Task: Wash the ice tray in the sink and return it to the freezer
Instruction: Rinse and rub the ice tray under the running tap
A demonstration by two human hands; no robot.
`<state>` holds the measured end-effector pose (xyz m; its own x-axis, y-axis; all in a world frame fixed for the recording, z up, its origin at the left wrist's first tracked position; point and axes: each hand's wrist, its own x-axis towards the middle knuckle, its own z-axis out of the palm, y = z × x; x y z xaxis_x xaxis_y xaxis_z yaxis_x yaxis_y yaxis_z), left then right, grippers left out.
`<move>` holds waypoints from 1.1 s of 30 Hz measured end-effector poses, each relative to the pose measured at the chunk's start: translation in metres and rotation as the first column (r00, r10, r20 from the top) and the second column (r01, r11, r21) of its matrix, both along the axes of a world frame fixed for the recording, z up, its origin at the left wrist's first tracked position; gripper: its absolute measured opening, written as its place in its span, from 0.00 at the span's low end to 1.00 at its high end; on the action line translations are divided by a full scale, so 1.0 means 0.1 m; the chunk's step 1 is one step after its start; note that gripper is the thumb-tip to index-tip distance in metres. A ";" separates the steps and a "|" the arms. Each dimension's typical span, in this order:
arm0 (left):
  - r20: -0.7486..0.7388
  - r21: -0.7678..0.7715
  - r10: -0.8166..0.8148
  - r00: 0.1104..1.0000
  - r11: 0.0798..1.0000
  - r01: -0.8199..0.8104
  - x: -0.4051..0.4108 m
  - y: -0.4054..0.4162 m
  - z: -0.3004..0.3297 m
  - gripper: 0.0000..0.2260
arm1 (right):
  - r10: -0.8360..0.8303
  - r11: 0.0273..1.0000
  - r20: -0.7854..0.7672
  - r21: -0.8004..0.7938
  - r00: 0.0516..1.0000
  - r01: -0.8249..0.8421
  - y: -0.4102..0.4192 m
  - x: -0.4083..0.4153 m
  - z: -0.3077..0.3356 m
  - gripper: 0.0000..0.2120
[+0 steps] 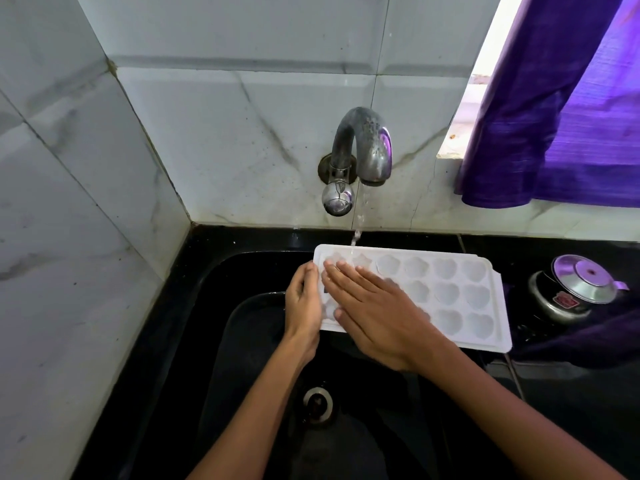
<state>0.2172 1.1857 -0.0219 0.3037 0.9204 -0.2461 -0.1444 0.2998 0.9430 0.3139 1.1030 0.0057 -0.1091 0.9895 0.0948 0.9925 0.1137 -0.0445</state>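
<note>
Steadying the ice tray (450,299) under the tap (367,147), the left hand (303,303) grips its edge while the flat, released right hand (377,317) rubs its cups, likely rinsing them.

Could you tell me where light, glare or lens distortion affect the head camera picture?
Head view: daylight enters at the upper right behind the purple curtain, whose colour glints on the tap and the steel kettle lid; the black sink is dark and low in detail; wide-angle bending curves the wall tile lines.

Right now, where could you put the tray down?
Bare sink floor lies around the drain, below the ice tray. The black counter in front of the kettle looks free. Under the tap it is crowded: both hands work there.
</note>
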 end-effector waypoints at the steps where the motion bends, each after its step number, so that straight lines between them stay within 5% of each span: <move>1: 0.011 -0.002 0.016 1.000 1.000 -0.016 -0.01 0.02 -0.01 0.12 | -0.001 1.000 -0.011 -0.004 1.000 0.001 -0.07 0.04 0.01 0.26; 5: 0.058 -0.027 0.010 0.998 1.000 -0.008 -0.03 0.04 -0.04 0.12 | -0.155 0.987 -0.021 -0.039 0.988 0.154 -0.19 0.21 -0.02 0.30; 10: 0.099 -0.095 -0.043 0.994 0.994 0.052 0.12 -0.04 -0.05 0.12 | -0.358 0.926 0.003 0.127 0.934 0.355 0.05 0.18 -0.07 0.30; 17: 0.271 -0.144 -0.135 0.953 0.973 0.179 0.24 0.00 0.03 0.11 | -0.227 0.965 0.073 0.154 0.971 0.214 0.05 -0.05 -0.18 0.26; 23: 0.273 -0.164 -0.119 0.955 0.972 0.168 0.41 -0.04 0.08 0.09 | -0.225 0.961 0.070 0.181 0.972 0.209 -0.22 0.11 -0.22 0.25; 33: 0.266 -0.106 -0.046 0.963 0.991 0.077 0.13 0.13 0.07 0.09 | -0.460 0.856 -0.144 0.191 0.876 0.480 -0.37 0.28 -0.28 0.29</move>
